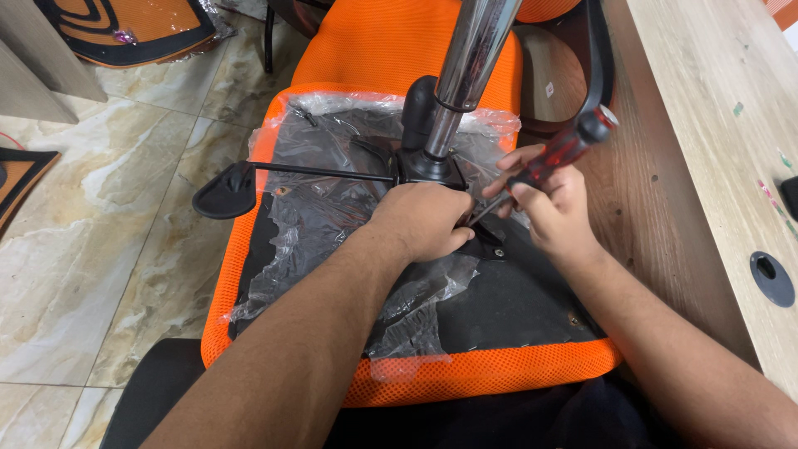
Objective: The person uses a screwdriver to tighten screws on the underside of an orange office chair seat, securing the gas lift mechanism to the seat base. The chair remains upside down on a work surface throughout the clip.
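An orange mesh chair seat (490,371) lies upside down in front of me, its black underside covered with torn clear plastic film (324,199). A black metal mechanism plate (428,166) with a chrome gas cylinder (474,54) stands on it. A black lever with a paddle end (226,191) sticks out to the left. My left hand (424,220) rests on the plate's near edge, fingers curled over it. My right hand (553,204) grips a screwdriver with a red and black handle (565,150), its tip angled down at the plate beside my left hand.
A wooden desk (706,125) runs along the right, with a round black cable grommet (771,278). Marble floor tiles (91,249) lie to the left. Another orange and black chair part (125,29) sits at the top left. A second orange cushion (382,41) lies behind the seat.
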